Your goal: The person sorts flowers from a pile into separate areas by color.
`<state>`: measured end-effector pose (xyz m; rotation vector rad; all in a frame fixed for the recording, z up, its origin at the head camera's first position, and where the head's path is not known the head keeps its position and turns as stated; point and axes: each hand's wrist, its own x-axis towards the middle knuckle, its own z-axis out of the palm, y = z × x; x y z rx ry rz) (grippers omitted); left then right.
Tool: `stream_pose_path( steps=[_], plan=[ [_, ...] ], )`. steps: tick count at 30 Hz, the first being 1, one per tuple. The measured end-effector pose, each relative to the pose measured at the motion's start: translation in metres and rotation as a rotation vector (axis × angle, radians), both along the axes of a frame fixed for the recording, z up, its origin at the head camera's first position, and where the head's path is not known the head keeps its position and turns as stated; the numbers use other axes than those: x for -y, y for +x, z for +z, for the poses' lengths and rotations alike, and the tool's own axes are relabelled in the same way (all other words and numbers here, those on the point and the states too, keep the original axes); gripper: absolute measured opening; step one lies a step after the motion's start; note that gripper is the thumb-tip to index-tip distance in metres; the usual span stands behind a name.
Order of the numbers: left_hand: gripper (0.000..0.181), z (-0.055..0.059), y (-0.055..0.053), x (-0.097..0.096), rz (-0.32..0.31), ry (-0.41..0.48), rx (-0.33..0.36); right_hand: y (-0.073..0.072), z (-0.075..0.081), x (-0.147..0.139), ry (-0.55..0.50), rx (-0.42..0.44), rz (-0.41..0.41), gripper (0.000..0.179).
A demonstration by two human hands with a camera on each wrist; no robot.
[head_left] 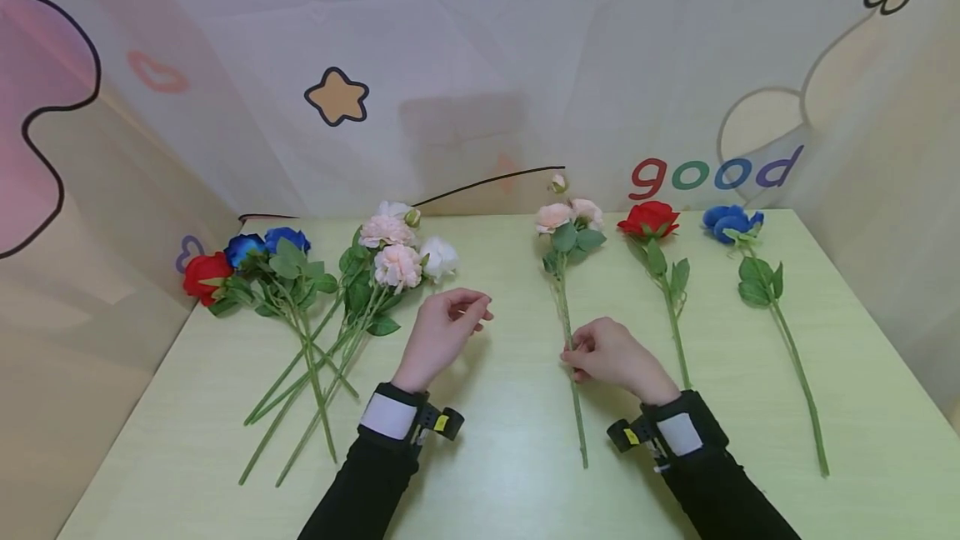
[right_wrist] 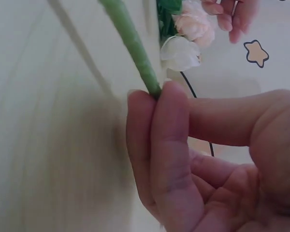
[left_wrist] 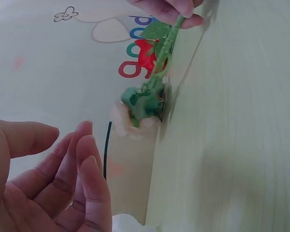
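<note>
Thumb and fingers of my right hand (head_left: 617, 359) pinch the green stem of an artificial pink flower (head_left: 554, 218), about midway along it. Its blooms point to the back of the table and its stem end toward me. Seen from the right wrist, the stem (right_wrist: 134, 48) runs into the fingertips. My left hand (head_left: 442, 332) hovers over the table with loosely bent fingers and nothing between them. Just left of it lies a bunch of pink and white flowers (head_left: 397, 266). In the left wrist view the pink bloom (left_wrist: 130, 121) is blurred beyond the left fingers.
A red rose (head_left: 649, 219) and a blue flower (head_left: 731, 223) lie apart on the right of the pale table (head_left: 495, 473). Red and blue roses (head_left: 207, 277) lie at the far left, stems crossing those of the bunch. A printed cloth backdrop (head_left: 480, 40) rises behind the table.
</note>
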<state>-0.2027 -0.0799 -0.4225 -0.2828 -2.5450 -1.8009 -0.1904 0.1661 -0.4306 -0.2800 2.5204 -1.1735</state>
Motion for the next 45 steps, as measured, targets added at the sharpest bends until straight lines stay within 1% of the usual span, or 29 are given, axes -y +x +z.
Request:
stream_pose_path(
  steps=[6, 11, 18, 23, 30, 34, 36, 38, 40, 43, 45],
  plan=[
    [0.021, 0.001, -0.001, 0.001, 0.005, 0.000, 0.003, 0.000, -0.004, 0.003, 0.045, 0.007, -0.051, 0.014],
    [0.022, 0.003, 0.001, 0.001, 0.006, 0.006, -0.002, 0.000, -0.004, 0.004, 0.057, 0.030, -0.079, 0.022],
    [0.021, 0.002, 0.001, 0.001, 0.005, -0.001, -0.011, 0.001, -0.007, 0.007, 0.066, 0.054, -0.079, 0.027],
    [0.020, 0.002, 0.000, 0.002, -0.003, -0.008, -0.008, 0.002, -0.006, 0.011, 0.046, 0.083, -0.092, 0.030],
    [0.021, 0.002, 0.001, 0.001, -0.010, 0.006, 0.011, 0.002, -0.007, 0.013, 0.023, 0.081, -0.082, 0.031],
    [0.024, 0.002, 0.000, 0.001, -0.013, 0.016, 0.009, 0.002, -0.006, 0.012, 0.006, 0.078, -0.083, 0.030],
    [0.023, 0.003, 0.000, 0.001, -0.013, 0.007, -0.004, 0.001, -0.005, 0.010, 0.011, 0.059, -0.086, 0.029],
    [0.021, 0.004, 0.001, 0.001, -0.004, -0.022, -0.027, 0.000, -0.004, 0.008, 0.018, 0.026, -0.095, 0.028],
    [0.019, 0.005, 0.001, 0.001, 0.016, -0.072, -0.065, -0.001, -0.003, 0.005, 0.018, -0.035, -0.104, 0.025],
    [0.016, 0.006, 0.002, 0.000, 0.054, -0.146, -0.120, -0.003, -0.001, 0.003, -0.044, -0.161, -0.125, 0.019],
    [0.015, 0.006, 0.003, 0.000, 0.078, -0.187, -0.145, -0.005, 0.000, 0.003, -0.123, -0.238, -0.139, 0.015]
  ],
)
